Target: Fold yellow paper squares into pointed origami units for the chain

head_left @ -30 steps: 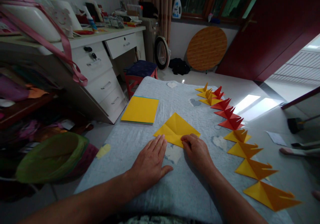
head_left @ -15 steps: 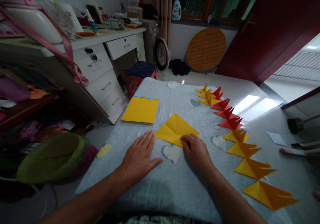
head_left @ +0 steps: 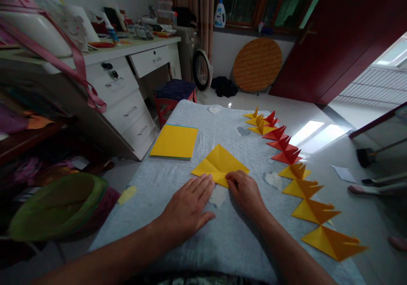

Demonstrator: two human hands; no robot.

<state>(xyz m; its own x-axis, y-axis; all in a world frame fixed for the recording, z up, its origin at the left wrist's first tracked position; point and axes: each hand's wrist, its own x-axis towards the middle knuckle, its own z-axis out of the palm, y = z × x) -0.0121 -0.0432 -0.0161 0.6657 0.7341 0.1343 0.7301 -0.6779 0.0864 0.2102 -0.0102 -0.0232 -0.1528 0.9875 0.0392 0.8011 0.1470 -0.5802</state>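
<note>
Clock dirs taken from the yellow sheet [head_left: 219, 158], which lies ctr of the table, flat-ish on the blue cloth [head_left: 219, 122], approx diamond-shaped, far corner at 12, side corners nr 9 & 3, w/ crease lines crossing it. L hand [head_left: 189, 200] comes in from 7 o'clock: fingers straight, side by side, tips laid on the sheet's near-L edge, thumb spread off to the side, gripping nothing. R hand [head_left: 244, 189] at 5: fingers curled, thumb & index pinching the sheet's near edge by its lower corner. Stack of yellow paper [head_left: 174, 142] at 10, just beside the sheet, not touching; other-colored edges show underneath. Folded pcs run down the R side of the table: three yellow pcs [head_left: 261, 128] btwn 1 & 2, red pcs [head_left: 280, 145] btwn 2 & 3, four more yellow pcs [head_left: 313, 211] approx 3 to 4, nearest one biggest in view. Beyond the table: stool [head_left: 175, 90] w/ dark blue top at 11, washing machine [head_left: 187, 43] past it, round door swung out; round wooden board [head_left: 258, 65] leaning on the wall btwn 12 & 1. Green-lined bin [head_left: 32, 217] btwn 8 & 9.
</note>
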